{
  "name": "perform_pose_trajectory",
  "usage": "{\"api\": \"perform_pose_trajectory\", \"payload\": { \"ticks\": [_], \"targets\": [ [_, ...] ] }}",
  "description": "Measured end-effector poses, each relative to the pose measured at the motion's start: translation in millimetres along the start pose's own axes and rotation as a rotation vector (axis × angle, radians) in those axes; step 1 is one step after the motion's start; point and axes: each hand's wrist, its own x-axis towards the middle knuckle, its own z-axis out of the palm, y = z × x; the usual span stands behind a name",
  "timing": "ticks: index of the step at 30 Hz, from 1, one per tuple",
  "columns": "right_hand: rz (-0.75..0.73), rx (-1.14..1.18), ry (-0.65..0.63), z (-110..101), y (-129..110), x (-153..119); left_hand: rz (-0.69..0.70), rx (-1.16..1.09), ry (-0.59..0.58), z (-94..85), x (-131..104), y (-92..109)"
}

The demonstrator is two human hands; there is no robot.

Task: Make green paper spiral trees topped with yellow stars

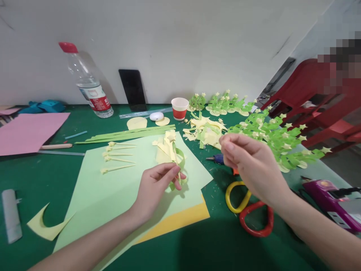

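Observation:
My left hand point(153, 188) pinches a thin pale-yellow paper stick point(177, 160) topped with a star, above the light green paper sheet point(113, 195). A curled green paper strip point(182, 156) hangs along the stick. My right hand point(251, 163) is raised to the right with thumb and fingers pressed together; whether anything is between them I cannot make out. Below it lie scissors point(256, 234) with one yellow and one red handle loop. A blue-nosed glue gun point(217, 159) is partly hidden behind my right hand. Several star-topped paper sticks point(121, 154) lie on the sheet's left.
Paper scraps point(207, 131) are heaped behind my right hand, beside many finished green paper plants point(278, 139). A paper cup point(179, 109), phone point(132, 90) and water bottle point(94, 90) stand by the wall. Green strips point(126, 134) lie behind the sheet. A purple power strip point(328, 199) is at right.

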Motion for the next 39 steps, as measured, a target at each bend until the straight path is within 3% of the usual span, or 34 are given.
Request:
{"api": "perform_pose_trajectory", "payload": {
  "ticks": [3,4,5,9,16,22,29,35,39],
  "targets": [
    [-0.068,-0.437,0.129,-11,7,35,-0.006,0.006,-0.005,0.0,-1,1],
    [-0.100,-0.679,0.098,-14,9,48,-0.006,0.014,-0.005,0.0,-1,1],
    [-0.115,-0.765,0.081,-16,11,61,-0.005,0.021,-0.006,0.0,-2,1],
    [-0.179,-1.000,-0.060,-16,19,98,-0.010,0.021,-0.013,-0.2,-2,1],
    [-0.268,-1.264,-0.199,-3,25,119,-0.015,0.030,-0.023,0.2,-2,1],
    [-0.370,-1.247,-0.220,-9,26,116,-0.019,0.019,-0.034,-0.2,-3,1],
    [-0.284,-1.161,0.042,-14,31,100,-0.010,0.005,-0.027,-0.3,-3,3],
    [-0.342,-0.922,0.041,-20,32,83,0.009,-0.010,-0.022,-2.2,-3,9],
    [-0.300,-0.699,0.149,-22,27,69,0.088,0.023,-0.006,-4.8,-3,20]
  ]
}}
